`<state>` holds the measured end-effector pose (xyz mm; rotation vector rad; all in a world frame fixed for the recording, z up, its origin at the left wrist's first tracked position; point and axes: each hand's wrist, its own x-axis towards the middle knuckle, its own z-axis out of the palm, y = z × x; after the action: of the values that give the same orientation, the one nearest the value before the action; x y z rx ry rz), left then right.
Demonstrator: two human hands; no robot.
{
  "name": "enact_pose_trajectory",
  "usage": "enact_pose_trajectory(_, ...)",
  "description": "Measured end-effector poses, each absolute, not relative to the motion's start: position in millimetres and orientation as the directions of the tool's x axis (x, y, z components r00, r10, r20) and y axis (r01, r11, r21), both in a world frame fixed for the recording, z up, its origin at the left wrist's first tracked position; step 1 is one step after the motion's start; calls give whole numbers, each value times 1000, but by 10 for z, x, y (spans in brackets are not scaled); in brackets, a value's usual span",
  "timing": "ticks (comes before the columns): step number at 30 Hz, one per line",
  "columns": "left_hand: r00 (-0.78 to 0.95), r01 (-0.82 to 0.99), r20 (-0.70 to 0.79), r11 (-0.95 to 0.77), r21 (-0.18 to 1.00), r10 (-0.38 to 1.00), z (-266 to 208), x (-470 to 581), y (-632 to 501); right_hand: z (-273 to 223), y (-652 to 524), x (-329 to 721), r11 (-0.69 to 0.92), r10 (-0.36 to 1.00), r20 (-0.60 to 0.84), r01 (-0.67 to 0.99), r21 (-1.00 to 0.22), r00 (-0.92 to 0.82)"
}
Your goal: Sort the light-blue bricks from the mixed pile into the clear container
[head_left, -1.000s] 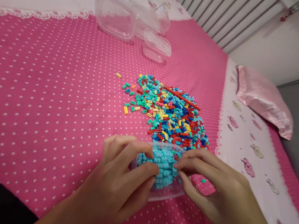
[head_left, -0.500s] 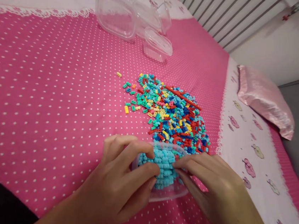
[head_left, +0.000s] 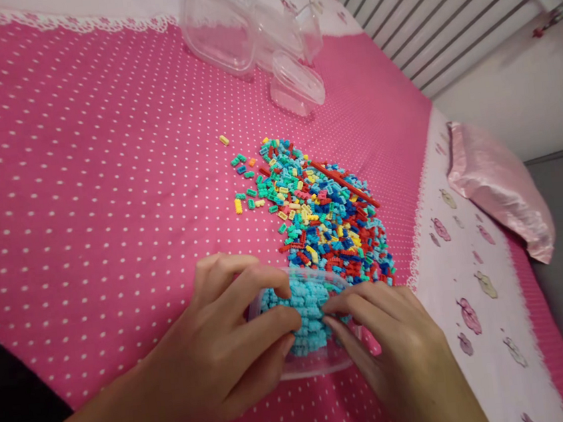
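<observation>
A clear plastic container (head_left: 322,366) sits in front of me, holding light-blue toy building bricks (head_left: 305,302) packed in rows. My left hand (head_left: 244,332) is bent over the container's left side, its fingertips resting on the bricks inside. From the right, my right hand (head_left: 393,337) reaches over the rim. Its thumb and forefinger come together at the right end of the light-blue rows, seemingly on one of these bricks; the fingers hide most of it. Just beyond the container spreads a pile of small mixed-colour bricks (head_left: 336,222), partly behind its far rim.
A long red stick (head_left: 344,184) lies across the pile. Several loose bricks are scattered to its left. Clear plastic containers (head_left: 217,33) stand farther back on the pink dotted cloth (head_left: 105,156). A shiny pink pillow (head_left: 501,191) and a white slatted rail (head_left: 422,15) are to the right.
My right hand has shifted slightly left and up, its fingertips now closer in against the light-blue bricks. My left hand and the container stay where they were.
</observation>
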<state>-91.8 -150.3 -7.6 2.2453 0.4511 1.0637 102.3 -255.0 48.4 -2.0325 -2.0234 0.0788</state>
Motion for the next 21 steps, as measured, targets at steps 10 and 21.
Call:
enact_pose_trajectory(10, 676, 29, 540, -750, 660, 501, -100, -979, -1469, 667, -2482, 1141, 11, 959, 270, 935, -354, 91)
enact_pose_trajectory(21, 696, 61, 544, -793, 606, 470, -245, -1009, -1433, 43, -2040, 1564, 67, 929, 368, 963, -260, 34)
